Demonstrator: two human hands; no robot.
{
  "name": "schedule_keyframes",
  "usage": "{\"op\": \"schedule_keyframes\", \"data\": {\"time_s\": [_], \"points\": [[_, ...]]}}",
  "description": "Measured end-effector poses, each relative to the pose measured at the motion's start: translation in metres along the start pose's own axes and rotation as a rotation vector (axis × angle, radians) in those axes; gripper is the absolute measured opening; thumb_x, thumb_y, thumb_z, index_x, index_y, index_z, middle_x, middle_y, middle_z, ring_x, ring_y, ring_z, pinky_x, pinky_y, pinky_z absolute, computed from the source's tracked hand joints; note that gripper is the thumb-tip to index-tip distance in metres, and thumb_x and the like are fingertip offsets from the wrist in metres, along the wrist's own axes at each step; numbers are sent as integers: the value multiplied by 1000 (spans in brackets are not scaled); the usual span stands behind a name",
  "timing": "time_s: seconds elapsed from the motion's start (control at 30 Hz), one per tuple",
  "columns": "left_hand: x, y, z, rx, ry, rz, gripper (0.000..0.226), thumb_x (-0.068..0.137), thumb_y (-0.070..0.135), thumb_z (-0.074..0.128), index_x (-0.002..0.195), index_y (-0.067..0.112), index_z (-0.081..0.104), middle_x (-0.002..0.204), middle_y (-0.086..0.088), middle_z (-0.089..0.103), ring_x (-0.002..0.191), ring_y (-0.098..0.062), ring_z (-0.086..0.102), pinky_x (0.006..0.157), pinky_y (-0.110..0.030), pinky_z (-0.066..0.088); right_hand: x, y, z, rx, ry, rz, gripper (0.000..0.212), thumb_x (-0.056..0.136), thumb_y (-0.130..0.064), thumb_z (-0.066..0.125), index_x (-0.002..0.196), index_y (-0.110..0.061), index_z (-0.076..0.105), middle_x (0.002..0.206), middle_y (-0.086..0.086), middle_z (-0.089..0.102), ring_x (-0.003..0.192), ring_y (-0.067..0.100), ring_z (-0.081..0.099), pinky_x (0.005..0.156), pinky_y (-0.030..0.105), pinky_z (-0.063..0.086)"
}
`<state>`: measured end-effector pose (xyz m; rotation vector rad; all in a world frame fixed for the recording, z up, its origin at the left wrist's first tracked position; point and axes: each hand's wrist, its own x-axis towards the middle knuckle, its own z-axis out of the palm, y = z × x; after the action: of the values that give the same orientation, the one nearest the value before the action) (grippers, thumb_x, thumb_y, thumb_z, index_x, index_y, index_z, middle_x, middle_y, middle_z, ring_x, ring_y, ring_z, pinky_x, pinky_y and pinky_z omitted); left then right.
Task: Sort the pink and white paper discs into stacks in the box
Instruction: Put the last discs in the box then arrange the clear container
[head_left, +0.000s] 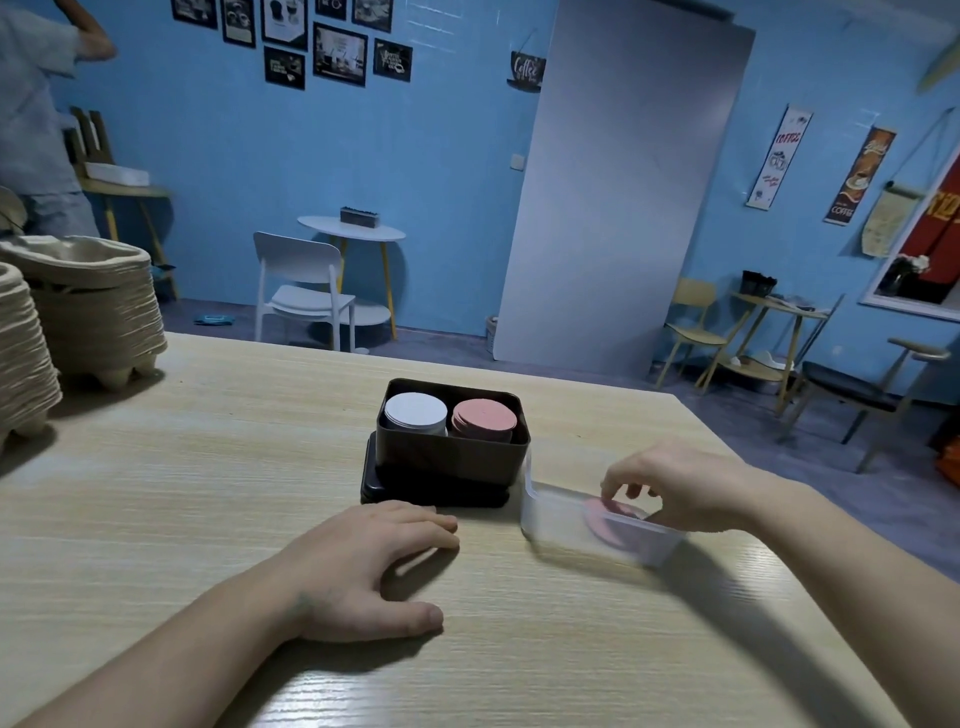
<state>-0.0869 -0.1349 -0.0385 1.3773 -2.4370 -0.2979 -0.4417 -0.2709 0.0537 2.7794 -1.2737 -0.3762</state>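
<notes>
Head view: loose pink discs (605, 519) being reached by right hand (675, 486), grip unreadable through blur; pink stack (484, 415) lying at 10 o'clock, right hand nearer.

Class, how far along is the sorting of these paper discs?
Done: a white paper disc stack and a pink paper disc stack stand side by side in the dark rectangular box. In hand: the right hand reaches into the clear plastic container at loose pink discs; grip unclear. The left hand lies flat. Left: those remaining discs.
</notes>
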Motion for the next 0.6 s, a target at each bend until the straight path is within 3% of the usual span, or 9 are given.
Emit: {"op": "schedule_keyframes", "data": {"time_s": [0.17,0.33,0.43,0.6], "points": [[0,0,0,-4,-12,-3,78,79,80,56,149,47,45,158,36,33,145,16,23,120,-19,24,7,-7,-3,-77,-100,-7,47,95,-12,57,132,-41,59,124,-13,65,104,9,57,89,34,54],[0,0,0,-11,-8,-4,77,80,79,57,149,46,45,158,35,33,145,16,23,120,-18,24,13,-5,0,-102,-135,-26,57,94,-3,50,133,-44,57,126,-15,65,110,11,61,92,41,56],[0,0,0,-10,-2,-5,76,81,77,60,149,46,46,158,35,33,144,17,23,117,-12,21,12,-4,1,-50,-121,-23,52,95,-4,52,130,-42,61,123,-19,65,109,6,60,94,35,55],[0,0,0,-2,4,2,74,82,75,62,149,46,46,158,35,34,144,17,23,116,-11,21,12,11,3,238,-41,-28,42,86,-21,79,123,-39,67,117,-26,66,104,-10,59,95,19,51]]}}
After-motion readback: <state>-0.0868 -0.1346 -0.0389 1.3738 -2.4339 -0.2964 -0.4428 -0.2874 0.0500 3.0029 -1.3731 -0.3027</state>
